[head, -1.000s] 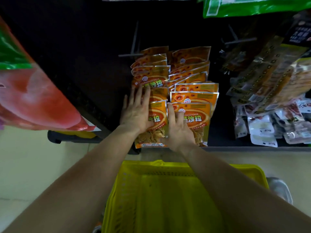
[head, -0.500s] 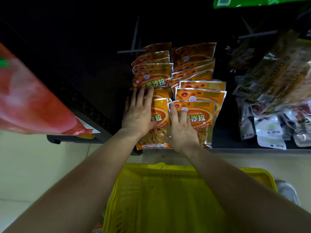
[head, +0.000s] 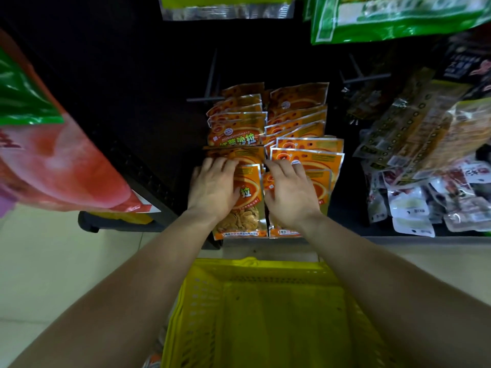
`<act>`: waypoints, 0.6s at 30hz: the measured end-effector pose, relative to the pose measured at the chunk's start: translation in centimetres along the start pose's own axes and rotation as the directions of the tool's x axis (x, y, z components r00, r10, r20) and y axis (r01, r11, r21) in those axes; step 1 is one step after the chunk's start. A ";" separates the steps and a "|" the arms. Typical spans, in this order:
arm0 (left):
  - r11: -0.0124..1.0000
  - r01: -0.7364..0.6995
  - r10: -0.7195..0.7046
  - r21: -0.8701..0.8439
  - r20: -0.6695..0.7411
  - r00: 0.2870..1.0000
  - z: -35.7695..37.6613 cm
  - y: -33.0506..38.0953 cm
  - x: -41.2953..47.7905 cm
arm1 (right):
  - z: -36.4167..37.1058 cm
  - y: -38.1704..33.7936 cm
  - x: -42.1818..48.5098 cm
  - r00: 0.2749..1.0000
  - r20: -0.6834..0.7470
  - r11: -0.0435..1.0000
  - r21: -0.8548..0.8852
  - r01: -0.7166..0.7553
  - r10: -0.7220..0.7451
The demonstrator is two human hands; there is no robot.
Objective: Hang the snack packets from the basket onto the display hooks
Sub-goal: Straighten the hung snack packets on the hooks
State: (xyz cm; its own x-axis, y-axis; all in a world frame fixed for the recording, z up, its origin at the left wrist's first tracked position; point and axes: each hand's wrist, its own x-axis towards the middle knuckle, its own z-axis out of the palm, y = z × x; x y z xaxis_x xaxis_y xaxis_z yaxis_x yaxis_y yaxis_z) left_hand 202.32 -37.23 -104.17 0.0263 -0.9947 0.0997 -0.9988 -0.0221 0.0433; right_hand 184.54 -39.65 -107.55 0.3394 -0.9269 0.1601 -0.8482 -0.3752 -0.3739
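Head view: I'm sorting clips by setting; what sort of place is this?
Probably a shop's snack aisle: orange packets hang in rows on hooks, other bags hang beside them, and a yellow basket stands below.

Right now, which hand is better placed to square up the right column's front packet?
Likely the right hand: it lies on the right column's front packet. The left hand is on the left column's front packet.

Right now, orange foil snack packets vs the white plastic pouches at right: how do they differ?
Orange foil snack packets form two neat overlapped columns; white plastic pouches lie jumbled. Left hand and right hand touch the orange packets; neither touches the white pouches. Both stock the dark display rack.
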 end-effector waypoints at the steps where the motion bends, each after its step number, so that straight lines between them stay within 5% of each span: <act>1: 1.000 0.004 -0.004 -0.005 0.003 1.000 0.0 0.0 0.0 | -0.1 0.0 0.5 1.000 0.031 1.000 0.012 0.007 -0.007; 18: 0.998 -0.011 0.010 -0.063 -0.019 1.000 0.2 -1.1 -0.9 | -1.0 0.3 4.1 0.981 0.124 0.922 0.341 -0.186 0.152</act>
State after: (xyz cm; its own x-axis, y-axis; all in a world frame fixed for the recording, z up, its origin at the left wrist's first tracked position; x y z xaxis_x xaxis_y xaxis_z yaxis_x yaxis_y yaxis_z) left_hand 203.40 -36.37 -104.52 0.0172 -0.9927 0.1193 -0.9945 -0.0046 0.1051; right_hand 185.33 -43.58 -106.09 0.2545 -0.9670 -0.0129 -0.7060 -0.1766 -0.6858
